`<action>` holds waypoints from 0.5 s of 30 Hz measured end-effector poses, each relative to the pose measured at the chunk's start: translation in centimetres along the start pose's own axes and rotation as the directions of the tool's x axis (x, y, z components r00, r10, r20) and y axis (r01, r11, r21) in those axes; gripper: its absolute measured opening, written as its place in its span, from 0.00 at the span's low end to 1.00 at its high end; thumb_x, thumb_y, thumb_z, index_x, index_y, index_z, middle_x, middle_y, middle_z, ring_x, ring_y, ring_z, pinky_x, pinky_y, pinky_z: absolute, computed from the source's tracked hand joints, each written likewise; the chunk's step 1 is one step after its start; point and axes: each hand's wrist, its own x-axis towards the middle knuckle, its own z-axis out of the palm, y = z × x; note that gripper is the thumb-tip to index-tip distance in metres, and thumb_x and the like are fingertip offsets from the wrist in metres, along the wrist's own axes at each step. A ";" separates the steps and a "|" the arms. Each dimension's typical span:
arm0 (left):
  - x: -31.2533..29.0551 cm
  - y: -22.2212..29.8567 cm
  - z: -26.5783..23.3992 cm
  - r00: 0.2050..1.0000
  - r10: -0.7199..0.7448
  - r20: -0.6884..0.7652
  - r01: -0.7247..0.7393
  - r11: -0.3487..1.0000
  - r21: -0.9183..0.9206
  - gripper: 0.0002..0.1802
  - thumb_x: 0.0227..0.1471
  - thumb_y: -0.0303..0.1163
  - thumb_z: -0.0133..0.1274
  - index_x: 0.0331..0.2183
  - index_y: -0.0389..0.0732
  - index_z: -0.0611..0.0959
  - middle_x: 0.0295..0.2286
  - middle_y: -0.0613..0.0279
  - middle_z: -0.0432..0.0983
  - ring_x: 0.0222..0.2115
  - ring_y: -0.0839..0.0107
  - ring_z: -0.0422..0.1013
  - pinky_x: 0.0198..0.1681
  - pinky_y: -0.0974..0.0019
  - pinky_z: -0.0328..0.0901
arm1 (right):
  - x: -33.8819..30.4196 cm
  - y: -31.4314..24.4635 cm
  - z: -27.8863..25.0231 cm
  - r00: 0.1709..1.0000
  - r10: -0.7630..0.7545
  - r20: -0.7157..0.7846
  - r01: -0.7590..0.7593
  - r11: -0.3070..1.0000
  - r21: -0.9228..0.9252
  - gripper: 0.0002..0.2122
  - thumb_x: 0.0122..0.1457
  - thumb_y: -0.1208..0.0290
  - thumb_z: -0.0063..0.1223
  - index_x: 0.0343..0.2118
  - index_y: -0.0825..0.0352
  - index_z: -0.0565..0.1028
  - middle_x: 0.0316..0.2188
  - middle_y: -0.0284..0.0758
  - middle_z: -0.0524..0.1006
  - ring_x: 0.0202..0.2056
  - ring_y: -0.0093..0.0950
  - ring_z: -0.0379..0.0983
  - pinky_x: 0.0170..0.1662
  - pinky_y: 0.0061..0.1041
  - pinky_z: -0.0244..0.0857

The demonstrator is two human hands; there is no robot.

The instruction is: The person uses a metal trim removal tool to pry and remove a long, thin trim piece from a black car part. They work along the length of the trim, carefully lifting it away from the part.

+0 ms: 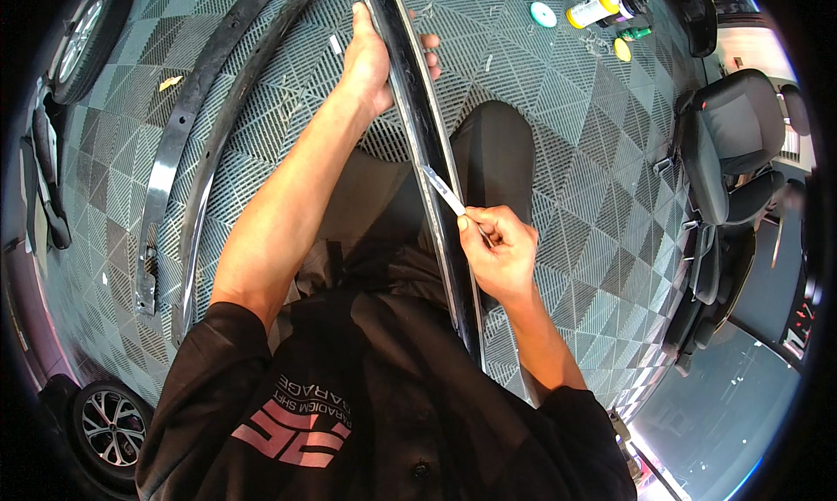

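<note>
A long black car trim strip [408, 91] with pale edges runs from the top of the view down past my body, between my knees. My left hand [368, 63] is wrapped around its upper part, thumb on the near side and fingertips showing beyond the far edge. Lower down, my right hand [501, 246] pinches a slim silver cutter knife [446, 192]. The knife's tip lies against the strip, slanting up and to the left. Whether the tip cuts into anything is too small to tell.
Two more long curved black trim pieces [187, 143] lie on the grey tiled floor [602, 196] at left. Wheels [113, 422] stand along the left side. A yellow-and-white bottle [593, 9] and a round mint-coloured pad [543, 14] are at the far right. Removed car seats [737, 126] line the right.
</note>
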 end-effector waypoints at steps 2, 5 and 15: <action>0.0 0.0 -0.1 1.000 0.007 0.001 -0.007 1.000 0.007 0.44 0.65 0.67 0.15 0.52 0.40 0.71 0.33 0.50 0.78 0.28 0.61 0.74 0.35 0.52 0.75 | -0.2 0.0 -0.1 1.000 0.000 0.007 0.000 1.000 -0.014 0.05 0.56 0.85 0.63 0.35 0.74 0.78 0.26 0.37 0.83 0.27 0.15 0.78 0.29 0.16 0.71; 0.1 -0.1 0.0 1.000 0.000 0.001 0.000 1.000 0.009 0.44 0.65 0.67 0.14 0.52 0.40 0.71 0.33 0.50 0.78 0.28 0.61 0.74 0.36 0.52 0.75 | -0.6 0.1 -0.2 1.000 0.008 -0.009 -0.009 1.000 -0.016 0.05 0.56 0.84 0.64 0.34 0.74 0.78 0.26 0.37 0.83 0.26 0.16 0.78 0.28 0.16 0.70; 0.0 -0.2 -0.2 1.000 0.005 -0.003 -0.005 1.000 0.015 0.45 0.65 0.67 0.13 0.52 0.40 0.71 0.32 0.51 0.79 0.28 0.61 0.74 0.36 0.51 0.75 | -2.1 0.4 -0.4 1.000 0.020 -0.012 -0.020 1.000 -0.013 0.05 0.55 0.84 0.64 0.34 0.74 0.78 0.26 0.38 0.83 0.26 0.16 0.78 0.27 0.16 0.70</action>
